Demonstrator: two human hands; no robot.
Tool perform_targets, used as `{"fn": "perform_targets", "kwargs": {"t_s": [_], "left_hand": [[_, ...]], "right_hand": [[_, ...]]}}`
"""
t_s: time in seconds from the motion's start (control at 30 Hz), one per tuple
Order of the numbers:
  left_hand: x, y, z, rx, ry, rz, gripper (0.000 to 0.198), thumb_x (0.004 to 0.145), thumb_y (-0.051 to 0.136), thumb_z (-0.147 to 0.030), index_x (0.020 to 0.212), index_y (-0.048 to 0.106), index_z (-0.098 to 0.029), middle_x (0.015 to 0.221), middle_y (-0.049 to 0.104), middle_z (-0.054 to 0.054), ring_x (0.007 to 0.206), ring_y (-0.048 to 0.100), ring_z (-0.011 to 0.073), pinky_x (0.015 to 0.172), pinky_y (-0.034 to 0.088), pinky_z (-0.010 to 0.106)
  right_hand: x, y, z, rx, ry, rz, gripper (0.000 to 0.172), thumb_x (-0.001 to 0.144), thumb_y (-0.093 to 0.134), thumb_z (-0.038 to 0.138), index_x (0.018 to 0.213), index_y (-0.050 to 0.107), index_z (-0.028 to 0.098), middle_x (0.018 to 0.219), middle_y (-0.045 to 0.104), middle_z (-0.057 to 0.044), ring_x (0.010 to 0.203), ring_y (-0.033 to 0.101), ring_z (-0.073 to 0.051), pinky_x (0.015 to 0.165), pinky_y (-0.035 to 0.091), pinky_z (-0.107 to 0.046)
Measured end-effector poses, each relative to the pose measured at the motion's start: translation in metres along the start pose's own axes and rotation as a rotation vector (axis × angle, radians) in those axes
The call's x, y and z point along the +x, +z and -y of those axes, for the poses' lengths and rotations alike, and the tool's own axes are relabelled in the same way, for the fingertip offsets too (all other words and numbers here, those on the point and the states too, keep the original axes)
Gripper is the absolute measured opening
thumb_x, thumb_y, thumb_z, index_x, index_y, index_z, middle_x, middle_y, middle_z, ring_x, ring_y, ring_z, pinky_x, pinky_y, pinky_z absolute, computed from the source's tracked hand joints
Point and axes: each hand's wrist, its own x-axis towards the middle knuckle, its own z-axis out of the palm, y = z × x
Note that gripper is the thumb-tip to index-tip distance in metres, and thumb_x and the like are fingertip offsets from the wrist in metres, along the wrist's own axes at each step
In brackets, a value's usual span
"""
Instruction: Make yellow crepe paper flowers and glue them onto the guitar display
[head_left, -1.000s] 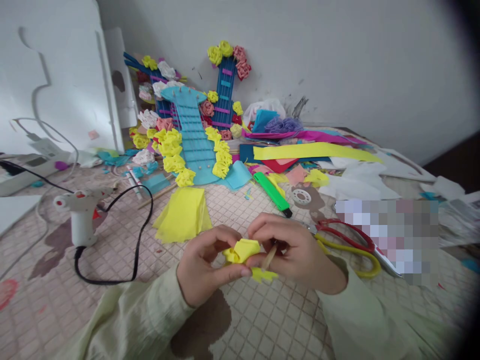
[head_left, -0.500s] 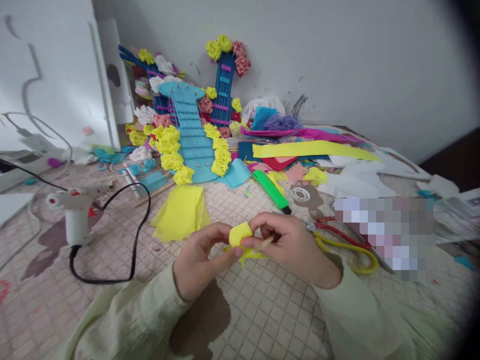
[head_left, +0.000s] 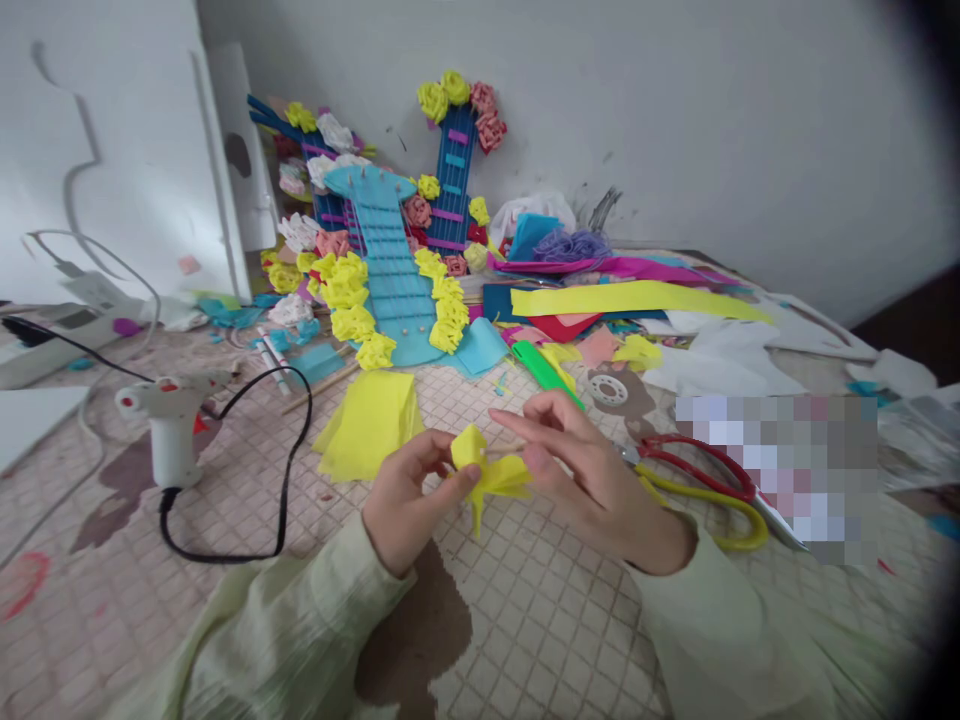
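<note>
**Craft table, near centre: two hands at one yellow paper piece**

1. Tiled table cover (head_left: 525, 620): spans the whole scene and bears all that follows.
2. White board (head_left: 112, 150): upright, far left.
3. Blue guitar-shaped model (head_left: 390, 280): far centre, leaning towards the wall, edged with yellow paper flowers.
4. Yellow paper strip (head_left: 630, 298): far right, lying across a heap of coloured scraps.
5. Folded yellow sheet (head_left: 371, 420): just beyond the left hand.
6. Glue gun (head_left: 171, 420): left, standing upright, with a black cord looping nearer.
7. Scissors (head_left: 697, 480): red and yellow handles, just right of the right hand.
8. Green knife (head_left: 551, 372): beyond the right hand.
9. Left hand (head_left: 409, 500): thumb and fingers closed in a pinch on the yellow paper piece.
10. Right hand (head_left: 592, 470): fingers stretched out and loosely apart, thumb tip against the piece's right side.
11. Yellow paper piece (head_left: 487, 470): crumpled, between both hands, held above the cover.
</note>
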Motion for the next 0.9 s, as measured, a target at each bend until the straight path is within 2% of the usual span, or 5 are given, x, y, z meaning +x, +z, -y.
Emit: {"fn": "perform_targets", "kwargs": {"t_s": [0.13, 0.43, 0.63, 0.77, 0.9], "left_hand": [[0.003, 0.001, 0.005, -0.044, -0.01, 0.004, 0.017, 0.069, 0.062, -0.029, 0.072, 0.053, -0.016, 0.067, 0.055, 0.001, 0.062, 0.05, 0.0117, 0.057, 0.042, 0.024], [0.024, -0.001, 0.007, -0.135, 0.021, -0.085, 0.018, 0.066, 0.063, -0.028, 0.076, 0.057, -0.013, 0.069, 0.056, 0.0, 0.064, 0.052, 0.0114, 0.061, 0.042, 0.023], [0.044, -0.001, -0.001, -0.142, 0.042, -0.108, 0.019, 0.064, 0.065, -0.028, 0.073, 0.059, -0.013, 0.064, 0.056, -0.002, 0.059, 0.052, 0.0101, 0.057, 0.041, 0.021], [0.053, 0.004, -0.003, -0.155, 0.034, -0.066, 0.021, 0.065, 0.063, -0.027, 0.08, 0.059, -0.014, 0.068, 0.061, 0.0, 0.063, 0.058, 0.0125, 0.06, 0.044, 0.023], [0.053, 0.006, 0.001, -0.142, 0.016, -0.024, 0.023, 0.063, 0.065, -0.028, 0.08, 0.059, -0.014, 0.068, 0.063, 0.001, 0.062, 0.059, 0.0133, 0.058, 0.046, 0.023]], "right_hand": [[0.002, 0.004, -0.005, 0.015, -0.045, 0.06, 0.03, 0.088, 0.04, 0.02, 0.115, 0.054, 0.02, 0.09, 0.048, -0.005, 0.085, 0.049, -0.014, 0.074, 0.046, -0.031], [0.026, 0.008, -0.008, 0.026, -0.041, -0.152, 0.017, 0.086, 0.046, 0.022, 0.089, 0.061, 0.016, 0.086, 0.055, -0.006, 0.074, 0.053, -0.013, 0.059, 0.045, -0.025], [0.054, 0.003, 0.0, -0.038, -0.09, -0.203, 0.015, 0.085, 0.046, 0.022, 0.083, 0.06, 0.017, 0.081, 0.059, -0.005, 0.077, 0.054, -0.015, 0.07, 0.045, -0.029], [0.047, 0.005, -0.017, -0.096, -0.08, -0.23, 0.012, 0.083, 0.05, 0.023, 0.081, 0.06, 0.018, 0.074, 0.062, -0.003, 0.073, 0.054, -0.016, 0.07, 0.043, -0.031], [0.03, 0.011, -0.035, -0.161, -0.092, -0.146, 0.012, 0.083, 0.051, 0.024, 0.079, 0.061, 0.018, 0.076, 0.064, -0.003, 0.073, 0.054, -0.016, 0.071, 0.043, -0.031]]}}
